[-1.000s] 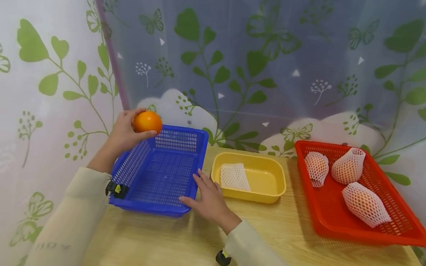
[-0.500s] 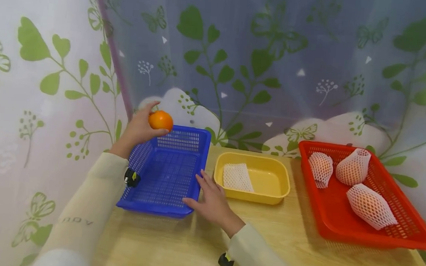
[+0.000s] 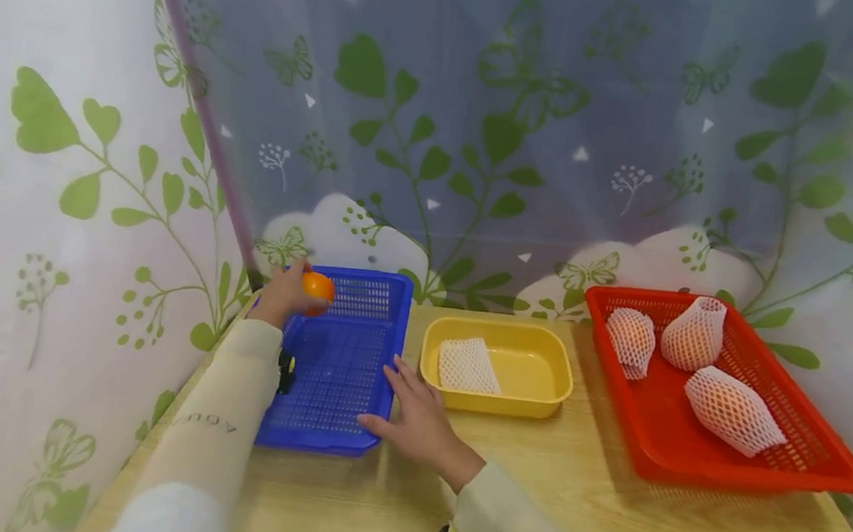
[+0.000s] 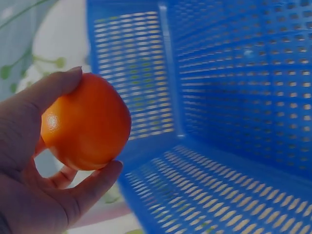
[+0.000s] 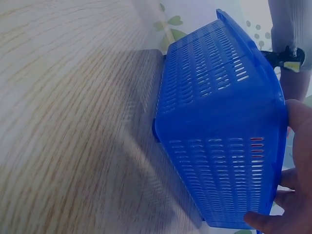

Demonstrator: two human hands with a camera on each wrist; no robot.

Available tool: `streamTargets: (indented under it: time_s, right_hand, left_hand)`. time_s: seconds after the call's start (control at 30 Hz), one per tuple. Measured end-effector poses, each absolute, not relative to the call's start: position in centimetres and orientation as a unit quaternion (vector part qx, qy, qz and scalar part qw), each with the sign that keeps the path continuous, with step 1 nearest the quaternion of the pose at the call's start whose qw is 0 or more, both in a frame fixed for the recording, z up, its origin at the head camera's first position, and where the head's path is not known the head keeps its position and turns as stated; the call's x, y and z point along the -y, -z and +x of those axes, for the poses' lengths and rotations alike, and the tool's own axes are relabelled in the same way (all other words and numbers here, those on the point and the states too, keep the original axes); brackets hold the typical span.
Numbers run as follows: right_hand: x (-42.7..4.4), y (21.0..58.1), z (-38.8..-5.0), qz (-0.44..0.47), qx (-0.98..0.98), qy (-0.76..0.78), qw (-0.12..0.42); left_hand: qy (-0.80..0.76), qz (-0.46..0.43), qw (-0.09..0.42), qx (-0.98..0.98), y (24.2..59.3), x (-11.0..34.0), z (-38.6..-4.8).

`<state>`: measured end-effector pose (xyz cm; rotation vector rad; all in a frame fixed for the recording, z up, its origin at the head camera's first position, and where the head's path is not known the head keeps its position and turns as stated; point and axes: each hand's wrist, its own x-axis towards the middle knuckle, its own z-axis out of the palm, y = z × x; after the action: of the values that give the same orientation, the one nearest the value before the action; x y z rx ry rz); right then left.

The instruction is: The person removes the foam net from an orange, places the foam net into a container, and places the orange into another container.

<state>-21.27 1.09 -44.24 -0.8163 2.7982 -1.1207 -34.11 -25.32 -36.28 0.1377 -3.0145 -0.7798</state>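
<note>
In the left wrist view an orange [image 4: 90, 122] sits between the thumb and fingers of my left hand [image 4: 39, 161]. The head view has that left hand [image 3: 283, 292] at the far left corner of a blue slotted basket [image 3: 333, 446], the orange [image 3: 317, 291] just above it. Little can be seen inside the basket but its bare blue floor. My right hand [image 3: 418, 420] rests on the basket's right rim near the front corner, fingers spread. From the right wrist view, the fingers of my right hand [image 5: 297, 195] touch the rim and outer wall of the basket [image 5: 214, 117].
To the right stands a yellow tub [image 3: 531, 370] with a white foam net [image 3: 467, 365] in it. Farther right, a red basket [image 3: 645, 450] holds three net-wrapped fruits, one being an upright netted fruit [image 3: 693, 337]. All stand on a wooden table [image 3: 546, 467] against a patterned curtain [image 3: 508, 181].
My left hand has carried the orange rightward and then down, to the basket's far left corner. My right hand has stayed on the basket's rim. The head view has tilted slightly.
</note>
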Motion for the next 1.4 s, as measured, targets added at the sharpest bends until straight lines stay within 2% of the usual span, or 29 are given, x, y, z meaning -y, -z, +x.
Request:
streamTargets:
  time_s: [0.33,0.6,1.0,1.4]
  right_hand:
    - [-1.0,44.0,-21.3,-0.252,-0.895,0.367,0.021]
    - [-1.3,44.0,-21.4,-0.249,-0.896,0.366,0.027]
    - [-1.5,44.4,-21.2,-0.245,-0.897,0.366,0.034]
    - [-1.1,43.7,-21.3,-0.242,-0.897,0.368,0.037]
  left_hand:
    - [0.218,0.093,-0.012,0.972,39.3,24.1,-34.4]
    - [0.138,0.134,-0.058,0.980,41.6,23.4,-34.1]
    - [0.113,0.114,-0.068,0.985,42.4,23.1,-33.7]
    - [0.127,0.155,-0.082,0.976,41.9,22.2,-34.0]
